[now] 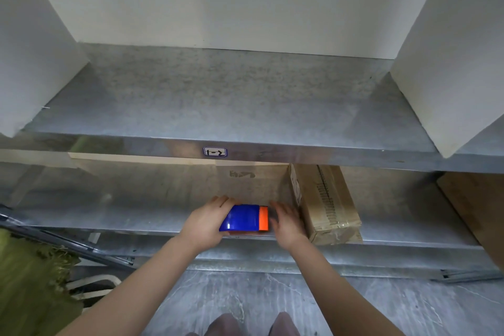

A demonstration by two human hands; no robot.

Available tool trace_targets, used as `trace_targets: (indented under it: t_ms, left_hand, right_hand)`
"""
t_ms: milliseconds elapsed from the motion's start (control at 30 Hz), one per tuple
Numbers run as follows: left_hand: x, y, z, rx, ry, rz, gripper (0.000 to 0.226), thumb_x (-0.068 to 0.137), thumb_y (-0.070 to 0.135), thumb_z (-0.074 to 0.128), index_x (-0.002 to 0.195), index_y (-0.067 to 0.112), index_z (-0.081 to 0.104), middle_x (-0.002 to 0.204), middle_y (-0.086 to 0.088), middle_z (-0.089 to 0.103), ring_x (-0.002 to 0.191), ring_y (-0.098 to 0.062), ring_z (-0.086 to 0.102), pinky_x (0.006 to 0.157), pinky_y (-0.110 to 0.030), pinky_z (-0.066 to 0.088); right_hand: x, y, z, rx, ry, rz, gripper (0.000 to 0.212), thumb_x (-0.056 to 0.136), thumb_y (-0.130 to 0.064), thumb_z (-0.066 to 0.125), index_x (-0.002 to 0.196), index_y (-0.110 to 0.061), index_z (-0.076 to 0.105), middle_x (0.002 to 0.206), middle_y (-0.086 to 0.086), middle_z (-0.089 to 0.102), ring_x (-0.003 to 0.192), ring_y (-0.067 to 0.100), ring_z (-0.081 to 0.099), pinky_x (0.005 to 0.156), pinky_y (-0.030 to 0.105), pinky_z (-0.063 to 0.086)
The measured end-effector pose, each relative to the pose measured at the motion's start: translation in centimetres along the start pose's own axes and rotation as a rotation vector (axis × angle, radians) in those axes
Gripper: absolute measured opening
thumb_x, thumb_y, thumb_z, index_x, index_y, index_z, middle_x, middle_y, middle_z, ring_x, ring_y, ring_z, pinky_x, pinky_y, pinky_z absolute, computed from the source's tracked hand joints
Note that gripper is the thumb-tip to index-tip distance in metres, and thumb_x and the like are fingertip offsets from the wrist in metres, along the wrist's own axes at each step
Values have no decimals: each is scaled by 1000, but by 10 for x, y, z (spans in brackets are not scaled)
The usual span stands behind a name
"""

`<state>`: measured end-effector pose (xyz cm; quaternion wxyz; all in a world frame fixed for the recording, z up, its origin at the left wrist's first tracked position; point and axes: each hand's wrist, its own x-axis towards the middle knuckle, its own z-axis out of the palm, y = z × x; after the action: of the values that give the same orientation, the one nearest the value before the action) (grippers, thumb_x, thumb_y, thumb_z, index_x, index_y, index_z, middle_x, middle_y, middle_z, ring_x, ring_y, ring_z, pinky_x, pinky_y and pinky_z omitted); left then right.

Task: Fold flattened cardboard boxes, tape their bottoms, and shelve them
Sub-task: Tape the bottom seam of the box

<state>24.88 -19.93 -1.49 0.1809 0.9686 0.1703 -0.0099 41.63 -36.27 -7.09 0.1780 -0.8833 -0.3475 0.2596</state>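
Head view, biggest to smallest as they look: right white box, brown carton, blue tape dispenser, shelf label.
Largest first: right white box, brown carton, blue tape dispenser, shelf label. The white box is nearer the camera, inflating it.

Blue tape dispenser (244,218) w/ orange end lay on its side at front edge of lower shelf (136,213), orange end to the right, blue end gripped by left hand (204,224). Left white box (35,49) & right white box (450,63) stood upright on upper shelf (218,95), at opposite ends, well apart.
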Motion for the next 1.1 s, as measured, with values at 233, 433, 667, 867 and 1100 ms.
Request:
trace_targets:
  t_ms: [233,433,667,867,1100]
  left_hand:
    - [-34,-36,-11,-148,23,-6,71,70,16,80,132,26,48,122,8,52,114,-10,43,93,-17,33]
    - [-44,-36,-20,-185,64,61,70,70,14,79,130,27,46,123,13,50,112,-4,40,96,-15,31]
    - [-30,-20,-56,-179,124,148,65,72,23,75,130,28,47,125,11,53,112,-10,49,94,-23,39]
    - [-26,11,-82,-267,130,213,72,70,29,80,133,27,45,127,11,53,114,-6,51,96,-15,36]
    - [-31,56,-66,-287,122,238,73,74,23,82,136,30,44,130,22,44,120,6,39,104,-8,26]
  right_hand:
    - [12,-4,3,-100,-13,-144,41,93,-40,58,132,-28,55,146,-2,40,132,26,35,104,29,27]
    - [4,-20,8,50,-13,-217,40,90,-33,55,125,-16,61,131,6,56,124,28,47,102,32,36]
    - [-37,-40,-42,294,251,-61,12,88,-23,67,94,-14,72,88,0,72,79,13,62,66,20,38]
    - [-96,-48,-108,205,439,-60,8,86,-28,68,81,-23,70,74,-11,64,69,7,55,61,24,37]
    - [-137,5,-148,150,425,173,16,84,-37,67,71,-28,65,72,-11,66,72,13,60,58,26,43]
